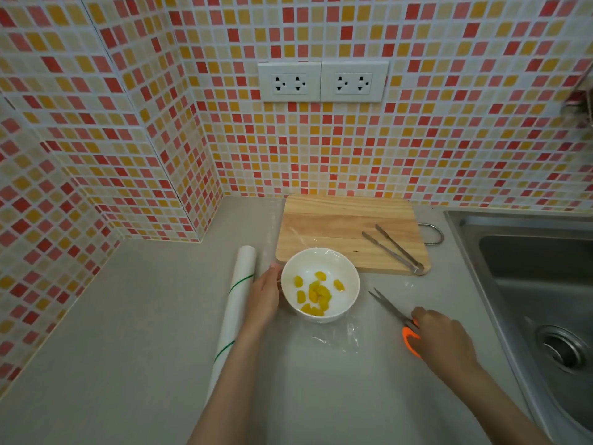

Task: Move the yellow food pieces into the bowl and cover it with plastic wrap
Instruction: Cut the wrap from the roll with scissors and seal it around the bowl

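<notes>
A white bowl [321, 264] stands on the grey counter and holds several yellow food pieces [316, 295]. A clear sheet of plastic wrap [337, 338] lies flat on the counter under and around the bowl, reaching onto the cutting board. The wrap roll [236, 303] lies left of the bowl. My left hand [263, 295] rests flat against the bowl's left side, between bowl and roll. My right hand [441, 338] lies over the orange handles of scissors [390, 308], whose blades point toward the bowl.
A wooden cutting board [337, 226] lies behind the bowl with metal tongs [393, 247] on its right part. A steel sink [532, 284] fills the right side. Tiled walls close the back and left, with sockets [321, 81] above.
</notes>
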`<move>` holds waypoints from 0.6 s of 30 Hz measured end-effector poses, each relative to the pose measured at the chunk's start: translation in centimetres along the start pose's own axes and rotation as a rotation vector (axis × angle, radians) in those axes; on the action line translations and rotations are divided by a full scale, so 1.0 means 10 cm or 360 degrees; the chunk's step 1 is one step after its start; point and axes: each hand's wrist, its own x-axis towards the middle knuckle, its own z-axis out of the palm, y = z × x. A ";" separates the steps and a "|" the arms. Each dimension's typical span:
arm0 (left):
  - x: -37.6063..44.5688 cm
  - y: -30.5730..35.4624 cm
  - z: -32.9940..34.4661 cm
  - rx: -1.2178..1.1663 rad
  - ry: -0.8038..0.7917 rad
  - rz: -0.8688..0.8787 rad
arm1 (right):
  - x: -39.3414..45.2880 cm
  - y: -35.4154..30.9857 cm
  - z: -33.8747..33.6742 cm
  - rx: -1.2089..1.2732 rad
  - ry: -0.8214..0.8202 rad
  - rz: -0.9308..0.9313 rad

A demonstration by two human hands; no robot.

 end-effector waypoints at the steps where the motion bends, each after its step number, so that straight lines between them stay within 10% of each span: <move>1: 0.05 0.03 0.00 0.0013 -0.0056 -0.0003 | -0.01 0.00 0.01 0.0002 0.0008 -0.0002; 18: 0.39 0.20 0.13 0.0114 -0.0260 0.0045 | -0.11 -0.07 -0.01 -0.0022 -0.0048 -0.0092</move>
